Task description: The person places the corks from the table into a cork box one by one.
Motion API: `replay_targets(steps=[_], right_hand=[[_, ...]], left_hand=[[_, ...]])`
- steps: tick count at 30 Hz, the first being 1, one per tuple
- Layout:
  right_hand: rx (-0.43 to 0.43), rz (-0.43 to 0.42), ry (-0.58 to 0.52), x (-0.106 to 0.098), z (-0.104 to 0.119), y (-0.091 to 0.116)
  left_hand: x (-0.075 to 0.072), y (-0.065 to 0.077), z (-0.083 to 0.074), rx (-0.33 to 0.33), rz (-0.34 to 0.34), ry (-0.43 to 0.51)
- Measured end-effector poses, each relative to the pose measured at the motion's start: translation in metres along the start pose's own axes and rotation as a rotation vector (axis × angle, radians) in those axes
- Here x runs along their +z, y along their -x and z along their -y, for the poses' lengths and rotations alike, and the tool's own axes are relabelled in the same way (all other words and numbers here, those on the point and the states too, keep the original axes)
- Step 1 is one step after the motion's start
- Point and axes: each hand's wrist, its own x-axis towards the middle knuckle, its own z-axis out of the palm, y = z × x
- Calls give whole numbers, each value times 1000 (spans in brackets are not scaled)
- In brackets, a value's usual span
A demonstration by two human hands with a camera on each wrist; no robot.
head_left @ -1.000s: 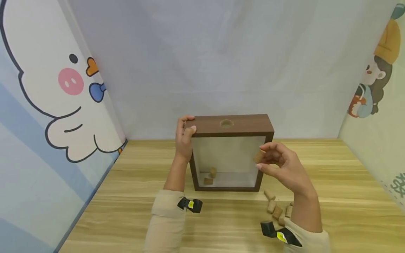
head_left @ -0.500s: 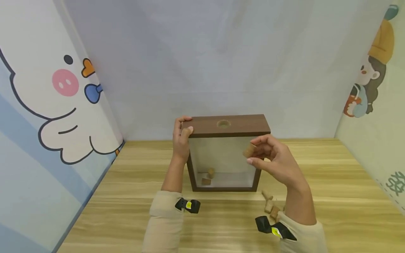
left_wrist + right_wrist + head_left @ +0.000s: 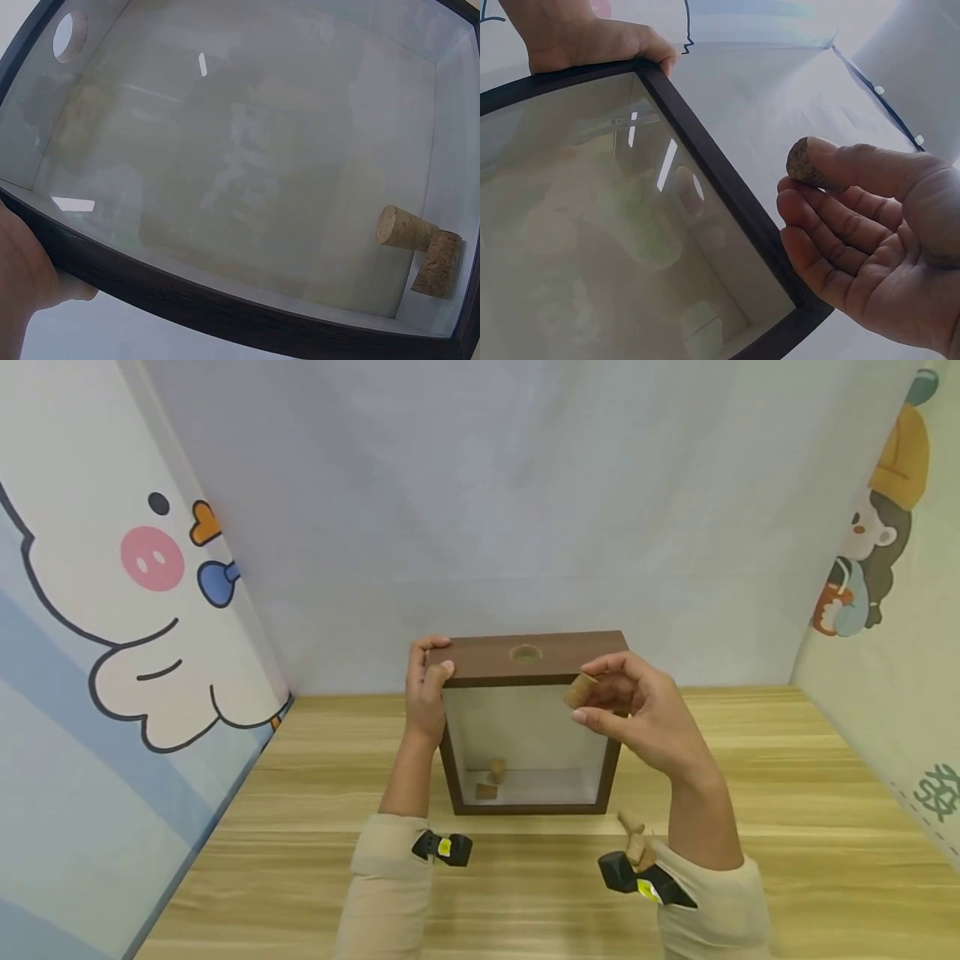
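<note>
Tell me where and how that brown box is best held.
I'd grip the brown box by the top of its left end, coming from the left, as the left hand does. The box stands upright and looks narrow from front to back, so one hand should span that end, leaving the hole in its top uncovered.

A tan, speckled cork sits tilted, pinched between the thumb and fingertips of the right hand. The dark brown box stands upright, its upper left corner gripped by the left hand, thumb on top. Its round hole lies between the two hands' fingertips. Behind the clear front, well below the left fingers, two corks rest close together on the white floor. Loose corks lie below the right fingers, partly hidden, their number hard to tell.
</note>
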Motion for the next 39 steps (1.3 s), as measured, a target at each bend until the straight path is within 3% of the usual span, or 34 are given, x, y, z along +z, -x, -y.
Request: replay_targets(steps=[17,27,33,39], right_hand=[[-101,-13,25,-5,14,-31],[-15,28,124,-2,12,-52],[98,92,220,-1,13,-64],[207,161,225,4,16,-77]], left_hand=[[0,2,0,-8,-2,2],[-2,1,-3,-21,-1,8],[-2,0,-2,-17,7,12],[-2,0,-3,-15,0,22]])
